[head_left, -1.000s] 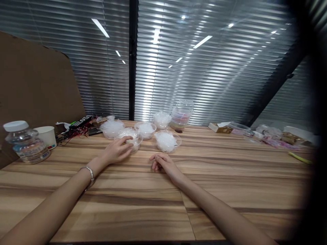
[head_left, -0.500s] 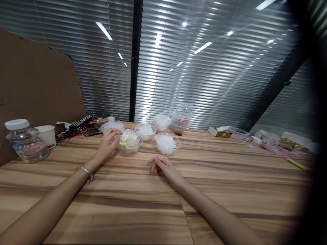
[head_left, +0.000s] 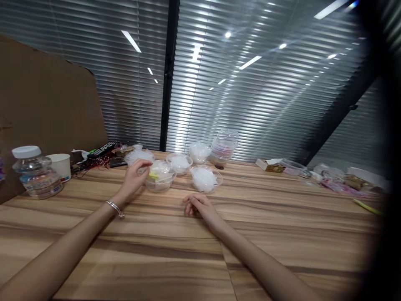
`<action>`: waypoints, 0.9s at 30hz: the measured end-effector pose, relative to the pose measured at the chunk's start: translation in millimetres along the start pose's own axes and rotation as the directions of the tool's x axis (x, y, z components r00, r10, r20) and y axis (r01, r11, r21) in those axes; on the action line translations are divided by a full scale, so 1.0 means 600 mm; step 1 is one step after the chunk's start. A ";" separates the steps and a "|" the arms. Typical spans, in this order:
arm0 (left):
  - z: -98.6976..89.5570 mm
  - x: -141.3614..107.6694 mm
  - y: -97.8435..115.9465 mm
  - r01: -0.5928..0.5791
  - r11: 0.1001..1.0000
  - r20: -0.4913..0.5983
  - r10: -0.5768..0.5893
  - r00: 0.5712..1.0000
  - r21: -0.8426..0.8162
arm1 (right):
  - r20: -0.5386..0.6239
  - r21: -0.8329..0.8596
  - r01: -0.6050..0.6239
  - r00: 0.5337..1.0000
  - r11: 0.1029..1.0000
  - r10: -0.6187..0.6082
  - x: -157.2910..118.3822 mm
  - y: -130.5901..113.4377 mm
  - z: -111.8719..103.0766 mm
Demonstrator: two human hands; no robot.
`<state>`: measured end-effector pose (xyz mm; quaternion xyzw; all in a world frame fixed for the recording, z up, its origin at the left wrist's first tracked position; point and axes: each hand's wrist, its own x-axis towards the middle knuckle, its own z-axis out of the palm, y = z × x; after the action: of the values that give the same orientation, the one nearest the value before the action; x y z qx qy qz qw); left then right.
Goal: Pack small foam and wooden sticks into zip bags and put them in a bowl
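My left hand (head_left: 134,179), with a silver bracelet on its wrist, is at the left edge of a clear round container (head_left: 160,179) that has yellow and clear pieces in it. Its thumb and fingers are curved toward each other at the rim; whether they grip anything is too small to tell. Just right of centre, my right hand (head_left: 200,205) rests by the wooden table with loosely bent fingers and nothing visible in them. Beyond it sits a bowl of white, translucent material (head_left: 204,179). Another such bowl (head_left: 179,163) stands behind the first container.
A lidded jar (head_left: 39,175), a paper cup (head_left: 61,166) and a dark remote (head_left: 103,149) lie left, near cardboard (head_left: 46,96). Stacked containers (head_left: 224,148) stand at the back. A small box (head_left: 270,165), plastic bags and a yellow strip (head_left: 367,206) are right.
My left hand has shifted slightly right and its wrist has turned. The clear pieces in the container beside it now sit differently. My right hand has hardly moved.
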<state>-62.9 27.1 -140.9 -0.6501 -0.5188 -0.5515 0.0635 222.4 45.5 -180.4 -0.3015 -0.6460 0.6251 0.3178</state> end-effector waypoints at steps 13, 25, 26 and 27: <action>0.008 -0.013 -0.003 -0.204 0.977 0.313 0.177 0.933 0.056 | 0.010 -0.008 0.001 1.000 1.000 -0.001 -0.003 -0.002 0.003; -0.001 -0.003 -0.045 0.122 0.967 -0.046 -0.115 0.992 0.224 | 0.029 -0.014 0.018 0.999 1.000 -0.018 -0.003 -0.002 0.003; 0.003 -0.004 -0.052 0.158 0.960 -0.054 -0.150 0.987 0.230 | 0.031 -0.013 0.020 0.999 1.000 -0.019 -0.004 -0.002 0.003; 0.007 -0.005 -0.058 0.187 0.955 -0.057 -0.178 0.982 0.230 | 0.031 -0.010 0.022 0.999 1.000 -0.022 -0.004 -0.003 0.003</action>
<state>-85.7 43.5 -161.9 -0.5774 -0.6367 -0.5016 0.0980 222.5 42.5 -179.0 -0.2865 -0.6574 0.6226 0.3132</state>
